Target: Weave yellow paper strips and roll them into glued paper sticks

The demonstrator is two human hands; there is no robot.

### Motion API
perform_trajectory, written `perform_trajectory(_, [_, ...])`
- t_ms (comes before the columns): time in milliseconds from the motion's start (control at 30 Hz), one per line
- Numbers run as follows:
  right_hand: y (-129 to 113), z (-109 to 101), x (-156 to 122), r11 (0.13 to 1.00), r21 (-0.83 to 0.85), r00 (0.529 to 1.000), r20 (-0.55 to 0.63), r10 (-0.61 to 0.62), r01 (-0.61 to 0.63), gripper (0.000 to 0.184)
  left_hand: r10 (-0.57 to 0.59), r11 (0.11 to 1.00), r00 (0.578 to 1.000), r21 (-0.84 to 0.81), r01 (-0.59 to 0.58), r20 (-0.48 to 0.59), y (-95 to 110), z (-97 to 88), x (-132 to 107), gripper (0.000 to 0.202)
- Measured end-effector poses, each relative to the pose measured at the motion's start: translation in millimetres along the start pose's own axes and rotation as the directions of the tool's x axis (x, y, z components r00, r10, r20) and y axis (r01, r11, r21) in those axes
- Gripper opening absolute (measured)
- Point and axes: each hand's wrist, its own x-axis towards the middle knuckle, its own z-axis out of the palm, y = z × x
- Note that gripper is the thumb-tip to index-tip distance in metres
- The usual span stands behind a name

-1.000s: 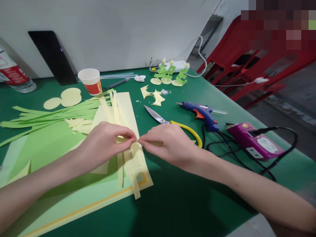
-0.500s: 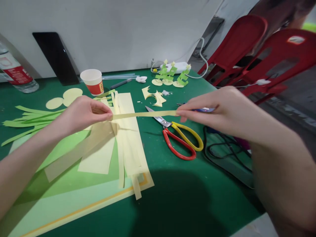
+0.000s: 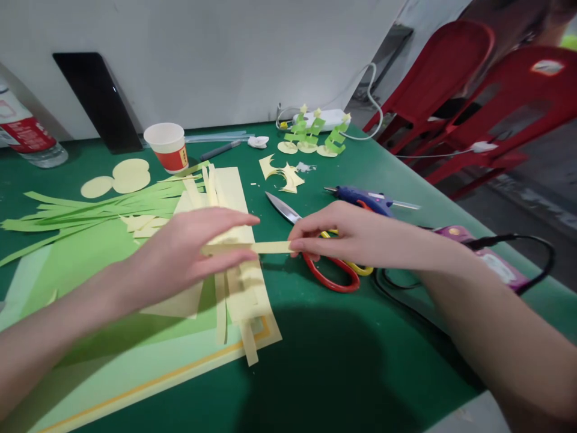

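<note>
A narrow pale-yellow paper strip (image 3: 271,247) stretches between my hands above the table. My right hand (image 3: 329,234) pinches its right end between thumb and fingers, over the scissors (image 3: 333,275) with one red and one yellow handle. My left hand (image 3: 189,243) has thumb and forefinger spread apart, and the strip runs into the gap between them; its left end is hidden. Beneath my left hand lie more cut yellow strips (image 3: 220,313) and yellow paper (image 3: 231,180), on top of light green sheets (image 3: 180,337).
Green strips (image 3: 90,207) and yellow paper circles (image 3: 130,175) lie at left. Behind stand a paper cup (image 3: 166,147), a bottle (image 3: 31,135) and a black phone (image 3: 97,102). A blue glue gun (image 3: 365,197), small green paper plants (image 3: 311,129) and yellow scraps (image 3: 288,174) are farther right.
My left hand has moved right along the strip and its fingers have parted. My right hand has come left and nearer with the strip's end, uncovering the glue gun.
</note>
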Motion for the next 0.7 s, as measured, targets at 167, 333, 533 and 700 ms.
perform_trajectory(167, [-4,9,5,0.982,0.187,0.999,0.044,-0.008,0.000,0.022,0.135,0.991,0.990,0.009,-0.135,0.035,2,15.5,-5,0.022])
perform_trajectory(333, [-11,13,3,0.988,0.149,0.965,-0.264,0.000,0.040,0.014,-0.040,0.989,0.999,-0.144,0.044,0.028,1,13.1,-1,0.016])
perform_trajectory(533, [-10,18,4,0.992,0.129,0.938,-0.344,0.043,0.002,0.016,-0.076,0.964,0.984,-0.242,0.114,0.161,0,23.0,-3,0.043])
perform_trajectory(700, [-10,23,8,0.994,0.005,0.840,-0.534,-0.092,0.112,0.008,-0.175,0.921,0.972,-0.325,0.217,0.154,7,29.3,-3,0.024])
